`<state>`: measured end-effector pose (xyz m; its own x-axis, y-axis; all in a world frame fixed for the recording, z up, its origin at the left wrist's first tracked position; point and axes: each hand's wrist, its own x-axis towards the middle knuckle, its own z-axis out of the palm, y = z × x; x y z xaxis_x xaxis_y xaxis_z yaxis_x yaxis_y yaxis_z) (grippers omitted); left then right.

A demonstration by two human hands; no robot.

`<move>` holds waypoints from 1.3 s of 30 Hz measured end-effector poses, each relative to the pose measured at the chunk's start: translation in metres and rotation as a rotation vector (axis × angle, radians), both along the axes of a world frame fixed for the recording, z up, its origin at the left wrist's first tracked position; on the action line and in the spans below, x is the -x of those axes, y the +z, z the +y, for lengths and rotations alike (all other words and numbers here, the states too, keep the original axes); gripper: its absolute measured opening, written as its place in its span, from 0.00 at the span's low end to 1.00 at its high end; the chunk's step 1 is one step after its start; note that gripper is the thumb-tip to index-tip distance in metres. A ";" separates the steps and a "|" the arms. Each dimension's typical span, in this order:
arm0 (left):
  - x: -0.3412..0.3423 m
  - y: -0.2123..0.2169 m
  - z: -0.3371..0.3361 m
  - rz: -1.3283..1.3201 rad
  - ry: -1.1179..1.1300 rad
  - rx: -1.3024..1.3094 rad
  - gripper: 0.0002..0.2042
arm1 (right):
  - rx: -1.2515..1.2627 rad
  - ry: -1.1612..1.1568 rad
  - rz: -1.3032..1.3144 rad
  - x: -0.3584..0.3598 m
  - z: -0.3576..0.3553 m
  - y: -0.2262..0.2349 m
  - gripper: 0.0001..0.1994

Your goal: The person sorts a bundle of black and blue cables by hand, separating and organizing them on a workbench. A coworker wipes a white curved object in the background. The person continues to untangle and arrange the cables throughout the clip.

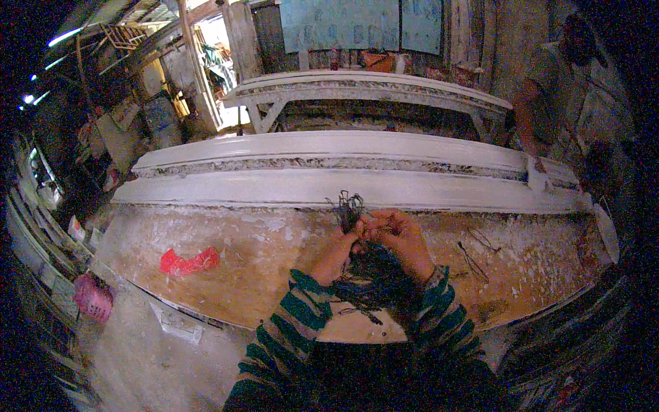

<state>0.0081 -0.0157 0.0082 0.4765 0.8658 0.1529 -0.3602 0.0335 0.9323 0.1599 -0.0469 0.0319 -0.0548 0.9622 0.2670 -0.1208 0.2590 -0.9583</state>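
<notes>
My left hand (336, 256) is closed around a bundle of thin dark strands (348, 214), whose looped ends stick up above the fingers. Beside it, my right hand (403, 240) has its fingers pinched together at the bundle. Whether they grip a single strand is too small to make out. Below both hands a dark tangle of similar strands (374, 278) lies on the worn wooden tabletop (274, 288). A few loose strands (472, 261) rest to the right of my right hand.
A bright red curved piece (189, 261) lies on the left of the table. Long white moulded lengths (329, 187) run across beyond my hands. At the far right a co-worker's hand (538, 165) touches one. Behind is a white bench (371, 86); a pink container (93, 299) stands left.
</notes>
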 end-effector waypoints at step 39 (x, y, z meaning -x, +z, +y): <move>0.011 0.024 -0.012 0.413 -0.021 -0.246 0.18 | -0.075 -0.023 -0.297 -0.012 0.008 -0.012 0.05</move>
<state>-0.0029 -0.0273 0.0324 0.5573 0.8173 0.1464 0.0408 -0.2031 0.9783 0.1723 -0.0389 0.0198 -0.1191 0.9423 0.3128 0.1690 0.3296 -0.9289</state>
